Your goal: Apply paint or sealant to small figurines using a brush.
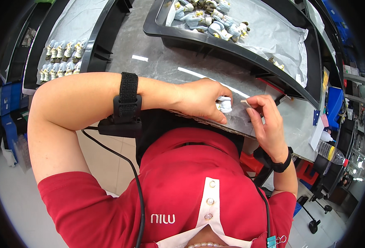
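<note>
My left hand (201,99) is closed around a small figurine (224,104), whose pale blue-white ridged top pokes out between thumb and fingers. The rest of it is hidden in the palm. Just to the right, my right hand (268,122) pinches a small, thin, pale strip (244,101) between thumb and forefinger, a short gap away from the figurine. Both hands are above the near edge of a grey marbled table (157,68). Behind them a long narrow white strip (190,73) lies on the tabletop.
A large black tray (232,47) at the back holds a heap of similar figurines (211,18) on white lining. Another black tray (92,45) at the left has figurines (64,53) in rows. A short white strip (140,58) lies between them. A clear bottle (331,152) is at the right.
</note>
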Demonstrator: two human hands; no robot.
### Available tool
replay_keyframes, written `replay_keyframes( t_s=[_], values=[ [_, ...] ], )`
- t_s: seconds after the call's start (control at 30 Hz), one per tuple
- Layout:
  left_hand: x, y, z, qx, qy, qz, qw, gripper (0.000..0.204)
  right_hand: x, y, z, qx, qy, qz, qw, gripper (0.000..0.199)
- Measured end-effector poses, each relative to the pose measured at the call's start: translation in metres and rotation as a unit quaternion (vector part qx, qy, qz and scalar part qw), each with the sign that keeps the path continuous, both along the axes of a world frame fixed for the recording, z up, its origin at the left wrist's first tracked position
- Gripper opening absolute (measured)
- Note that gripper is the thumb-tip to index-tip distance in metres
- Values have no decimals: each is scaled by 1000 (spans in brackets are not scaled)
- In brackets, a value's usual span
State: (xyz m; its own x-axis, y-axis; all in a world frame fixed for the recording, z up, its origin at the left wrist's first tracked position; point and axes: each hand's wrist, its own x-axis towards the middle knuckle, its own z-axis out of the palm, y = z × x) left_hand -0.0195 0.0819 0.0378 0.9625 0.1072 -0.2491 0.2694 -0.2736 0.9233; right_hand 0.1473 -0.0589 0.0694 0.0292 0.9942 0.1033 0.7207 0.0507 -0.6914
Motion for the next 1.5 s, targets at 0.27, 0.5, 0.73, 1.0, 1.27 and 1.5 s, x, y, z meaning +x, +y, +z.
replay_keyframes(
  t_s=[0.27, 0.5, 0.73, 1.0, 1.27, 1.5],
  values=[
    [2, 0, 5, -6, 40, -11, 999, 35, -9, 0, -6, 19, -3, 58, 998, 19],
    [3, 2, 6, -24, 46, -1, 999, 35, -8, 8, -10, 25, 40, 72, 996, 23],
    [5, -1, 5, -8, 57, -1, 998, 36, -8, 18, -1, 71, -40, 149, 986, 28],
    [6, -1, 2, 1, 60, -18, 998, 32, -3, 29, 14, 81, -137, 293, 943, 26],
    [8, 2, 13, -90, 112, -19, 989, 27, 2, 27, 12, 102, -98, 249, 958, 29],
    [7, -1, 6, -19, 45, -12, 999, 29, 0, 26, 11, 51, -89, 265, 959, 25]
  ],
)
